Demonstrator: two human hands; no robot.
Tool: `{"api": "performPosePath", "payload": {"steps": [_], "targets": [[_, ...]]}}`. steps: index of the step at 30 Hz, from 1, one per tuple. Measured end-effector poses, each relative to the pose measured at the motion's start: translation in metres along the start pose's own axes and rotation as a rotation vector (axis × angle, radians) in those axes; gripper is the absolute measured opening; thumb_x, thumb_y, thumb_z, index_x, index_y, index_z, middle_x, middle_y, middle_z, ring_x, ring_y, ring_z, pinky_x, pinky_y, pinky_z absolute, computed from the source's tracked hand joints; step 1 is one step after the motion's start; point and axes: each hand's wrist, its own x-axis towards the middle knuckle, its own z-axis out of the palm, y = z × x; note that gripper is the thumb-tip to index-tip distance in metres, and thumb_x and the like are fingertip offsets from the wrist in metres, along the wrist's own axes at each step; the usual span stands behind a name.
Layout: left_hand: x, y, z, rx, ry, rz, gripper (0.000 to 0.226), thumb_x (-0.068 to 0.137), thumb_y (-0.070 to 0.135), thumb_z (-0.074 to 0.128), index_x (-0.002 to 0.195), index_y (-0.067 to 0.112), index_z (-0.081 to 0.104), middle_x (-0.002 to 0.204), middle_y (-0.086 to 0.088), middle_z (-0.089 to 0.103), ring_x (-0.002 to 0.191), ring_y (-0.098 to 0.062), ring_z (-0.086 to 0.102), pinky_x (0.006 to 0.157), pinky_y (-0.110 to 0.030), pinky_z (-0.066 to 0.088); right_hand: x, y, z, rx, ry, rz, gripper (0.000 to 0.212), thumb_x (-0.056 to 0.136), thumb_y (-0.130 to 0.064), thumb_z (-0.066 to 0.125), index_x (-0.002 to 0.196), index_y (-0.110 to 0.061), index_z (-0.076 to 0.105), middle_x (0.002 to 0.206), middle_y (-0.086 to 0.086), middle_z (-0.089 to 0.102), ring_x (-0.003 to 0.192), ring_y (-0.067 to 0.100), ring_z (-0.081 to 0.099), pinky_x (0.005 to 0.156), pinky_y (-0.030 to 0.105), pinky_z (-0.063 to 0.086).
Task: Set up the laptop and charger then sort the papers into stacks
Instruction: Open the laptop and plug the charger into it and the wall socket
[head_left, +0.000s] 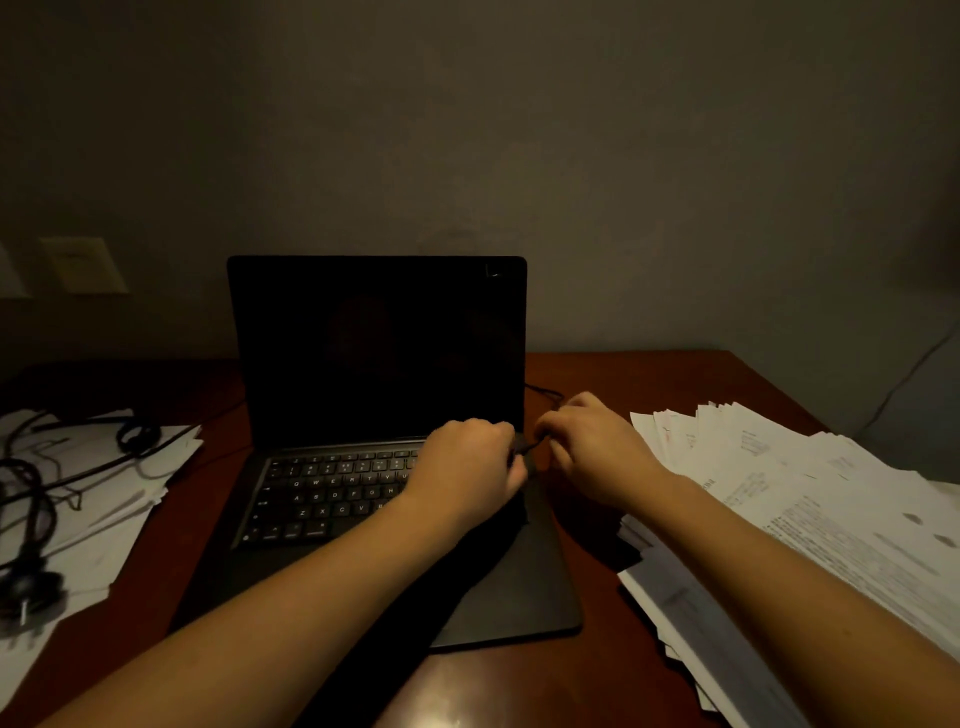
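Both arms (311, 597) reach over the open laptop (374, 364). Left hand (470, 462) and right hand (592, 447) are curled, pinching the charger cord (529, 446) between them at the laptop's right edge. Papers (779, 493) lie beside the right hand.

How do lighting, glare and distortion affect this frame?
Head view: dim, warm light; the laptop screen is featureless black; a glare patch sits on the desk at its near edge; print on the right-side papers is soft; the charger cable between left hand and right hand barely reads; wide-angle skew at the edges.
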Motion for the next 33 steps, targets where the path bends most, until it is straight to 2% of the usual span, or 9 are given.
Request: {"api": "performPosePath", "payload": {"steps": [8,11,13,15,18,21,24,29,33], "targets": [[0.012,0.021,-0.002,-0.299,-0.379,-0.167,0.041,0.099,0.034,0.046,0.073,0.011,0.068,0.066,-0.003,0.065,0.058,-0.017,0.058,0.052,-0.027,0.046,0.010,-0.001,-0.007,-0.244,-0.062,-0.123,0.026,0.103,-0.032,0.042,0.103,-0.017,0.064,0.101,0.002,0.064,0.107,0.025,0.049,0.082,0.037,0.046],[0.010,0.023,-0.002,-0.601,-0.542,-0.306,0.042,0.105,0.029,0.037,0.077,0.012,0.064,0.061,-0.001,0.061,0.042,-0.009,0.051,0.043,-0.021,0.038,0.009,0.006,-0.006,-0.055,-0.097,-0.092,0.029,0.102,-0.023,0.043,0.125,-0.022,0.062,0.111,0.002,0.063,0.111,0.024,0.050,0.085,0.040,0.049],[0.008,0.020,-0.001,-0.902,-0.644,-0.467,0.039,0.108,0.031,0.035,0.084,0.014,0.060,0.059,0.002,0.050,0.042,-0.008,0.044,0.039,-0.019,0.029,0.004,0.008,-0.005,0.172,-0.107,-0.032,0.049,0.103,-0.017,0.043,0.149,-0.033,0.042,0.123,0.006,0.061,0.109,0.024,0.057,0.087,0.042,0.053],[0.010,0.015,0.000,-1.154,-0.651,-0.616,0.036,0.108,0.032,0.036,0.090,0.013,0.060,0.060,0.004,0.046,0.045,-0.007,0.040,0.039,-0.016,0.024,-0.002,0.011,-0.005,0.281,-0.054,0.022,0.055,0.103,-0.016,0.046,0.153,-0.034,0.035,0.133,0.006,0.062,0.112,0.024,0.062,0.092,0.042,0.054],[0.015,0.008,0.002,-1.345,-0.627,-0.770,0.034,0.107,0.030,0.040,0.092,0.010,0.063,0.061,0.004,0.044,0.047,-0.005,0.037,0.038,-0.014,0.023,-0.011,0.015,-0.006,0.288,0.033,0.015,0.044,0.100,-0.015,0.052,0.143,-0.024,0.053,0.131,0.001,0.064,0.111,0.015,0.062,0.093,0.033,0.054],[0.018,0.010,0.005,-1.432,-0.652,-0.820,0.032,0.107,0.030,0.041,0.087,0.012,0.060,0.058,0.005,0.044,0.043,-0.004,0.037,0.035,-0.014,0.023,-0.021,0.014,-0.003,0.312,0.072,-0.024,0.040,0.099,-0.017,0.056,0.139,-0.020,0.057,0.120,-0.007,0.063,0.092,-0.003,0.054,0.080,0.012,0.045],[0.020,0.017,0.008,-1.441,-0.681,-0.838,0.036,0.108,0.032,0.037,0.076,0.018,0.048,0.053,0.006,0.040,0.039,-0.004,0.034,0.034,-0.014,0.019,-0.027,0.019,0.003,0.322,0.144,-0.045,0.042,0.098,-0.023,0.061,0.140,-0.024,0.056,0.117,-0.011,0.064,0.090,-0.007,0.053,0.076,0.007,0.042],[0.018,0.020,0.013,-1.481,-0.743,-0.826,0.041,0.108,0.035,0.033,0.071,0.021,0.044,0.054,0.008,0.037,0.041,-0.004,0.032,0.038,-0.015,0.016,-0.035,0.020,0.010,0.177,0.161,-0.220,0.038,0.092,-0.013,0.071,0.129,-0.016,0.066,0.114,0.005,0.071,0.099,0.018,0.063,0.083,0.030,0.054],[0.015,0.016,0.015,-1.444,-0.823,-0.788,0.040,0.108,0.037,0.032,0.073,0.022,0.045,0.058,0.007,0.036,0.045,-0.005,0.031,0.042,-0.017,0.016,-0.032,0.024,0.018,0.017,0.218,-0.323,0.033,0.083,-0.010,0.080,0.115,-0.010,0.073,0.101,0.008,0.073,0.089,0.026,0.070,0.066,0.036,0.061]]}}
